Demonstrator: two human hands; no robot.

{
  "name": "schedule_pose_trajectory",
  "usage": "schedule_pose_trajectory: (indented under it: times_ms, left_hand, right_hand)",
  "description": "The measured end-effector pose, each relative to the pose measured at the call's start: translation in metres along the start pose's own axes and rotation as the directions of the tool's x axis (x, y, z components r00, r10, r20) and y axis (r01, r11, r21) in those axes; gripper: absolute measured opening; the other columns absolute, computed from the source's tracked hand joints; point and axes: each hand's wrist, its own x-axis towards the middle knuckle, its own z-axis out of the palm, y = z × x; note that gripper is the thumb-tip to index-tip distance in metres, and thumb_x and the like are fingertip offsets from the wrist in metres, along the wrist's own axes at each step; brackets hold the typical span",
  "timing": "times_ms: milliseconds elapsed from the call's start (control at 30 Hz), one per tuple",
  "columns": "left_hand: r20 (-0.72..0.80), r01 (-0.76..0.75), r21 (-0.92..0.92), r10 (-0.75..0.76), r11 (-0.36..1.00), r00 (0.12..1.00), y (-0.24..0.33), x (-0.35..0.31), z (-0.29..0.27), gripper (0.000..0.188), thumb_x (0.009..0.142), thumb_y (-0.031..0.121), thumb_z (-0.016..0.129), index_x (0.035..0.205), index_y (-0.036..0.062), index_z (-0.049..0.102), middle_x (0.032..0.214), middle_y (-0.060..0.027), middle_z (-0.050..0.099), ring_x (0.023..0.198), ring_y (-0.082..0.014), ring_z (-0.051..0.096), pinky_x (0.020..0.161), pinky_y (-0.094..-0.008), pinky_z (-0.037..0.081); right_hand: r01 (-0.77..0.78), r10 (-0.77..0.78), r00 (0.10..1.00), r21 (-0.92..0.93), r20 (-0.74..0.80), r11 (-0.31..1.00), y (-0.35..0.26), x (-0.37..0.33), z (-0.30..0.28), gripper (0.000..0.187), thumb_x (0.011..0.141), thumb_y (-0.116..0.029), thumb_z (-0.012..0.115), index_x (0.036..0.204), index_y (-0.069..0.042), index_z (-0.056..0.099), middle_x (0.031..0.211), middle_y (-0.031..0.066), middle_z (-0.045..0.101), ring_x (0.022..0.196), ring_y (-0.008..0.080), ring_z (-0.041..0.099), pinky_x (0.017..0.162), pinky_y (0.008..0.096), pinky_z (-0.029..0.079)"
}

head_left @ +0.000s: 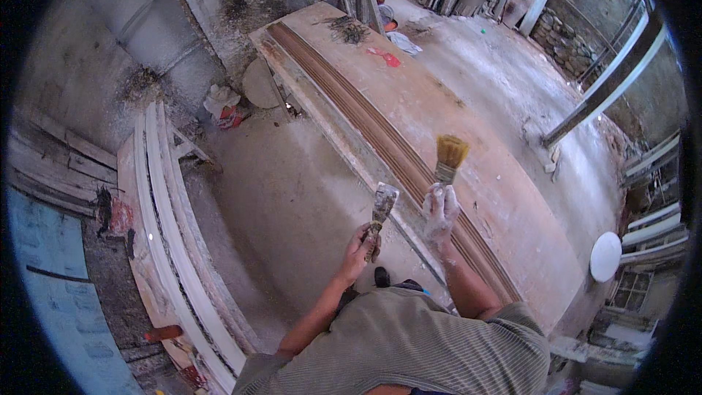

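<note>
My left hand (357,250) is closed round the handle of a putty knife (384,203), its whitish blade pointing up and away from me. To the right, my right hand (441,208) grips a paintbrush (449,157) with its yellowish-brown bristles upward. White powder or paste coats the right fingers. Beneath the right hand and forearm runs a long brown grooved moulding (365,110) along the near edge of a worktable (497,175). The brush head is over the tabletop; the knife is beside the table's edge, above the floor.
Long white mouldings (170,234) lie on a bench at the left. A red-brown object (163,333) rests near that bench's front end. A round white lid or disc (605,257) is at the right. Beyond the table stands a post (596,95). A bag (225,104) sits by the wall.
</note>
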Motion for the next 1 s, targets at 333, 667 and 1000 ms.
schedule_pose_trajectory:
  times_ms: [333,667,1000]
  left_hand:
    - [-0.11,0.053,0.004,-0.053,0.999,0.993,0.055,0.08,-0.017,0.033,0.095,0.019,0.052,0.127,0.0125,0.049,0.076,0.0052,0.045,0.051,-0.0033,0.04,0.041,-0.0202,0.031]
    - [-0.163,0.11,0.042,-0.101,0.993,0.981,0.122,0.234,-0.184,0.032,0.098,0.026,0.052,0.126,0.0109,0.056,0.068,0.0072,0.041,0.049,-0.0022,0.037,0.04,-0.0198,0.028]
    - [-0.196,0.114,0.165,-0.08,0.98,0.977,0.271,0.391,-0.301,0.031,0.099,0.03,0.051,0.123,0.0121,0.057,0.068,0.0065,0.043,0.051,-0.0038,0.038,0.042,-0.0217,0.031]
  right_hand:
    - [-0.008,0.004,1.0,-0.353,-0.013,0.936,0.086,0.069,-0.018,0.011,0.096,-0.018,0.054,0.092,-0.008,0.053,0.068,-0.0074,0.041,0.054,0.0022,0.036,0.045,0.0221,0.027]
    - [0.028,0.095,0.976,-0.54,0.197,0.841,0.161,0.227,0.196,0.021,0.093,-0.022,0.059,0.082,-0.005,0.051,0.062,-0.0011,0.042,0.057,0.0102,0.041,0.049,0.032,0.033]
    - [0.206,-0.195,0.974,-0.094,0.116,0.974,0.214,0.507,0.518,0.014,0.091,-0.014,0.055,0.099,-0.003,0.056,0.067,0.0028,0.053,0.058,0.0219,0.051,0.055,0.032,0.041]
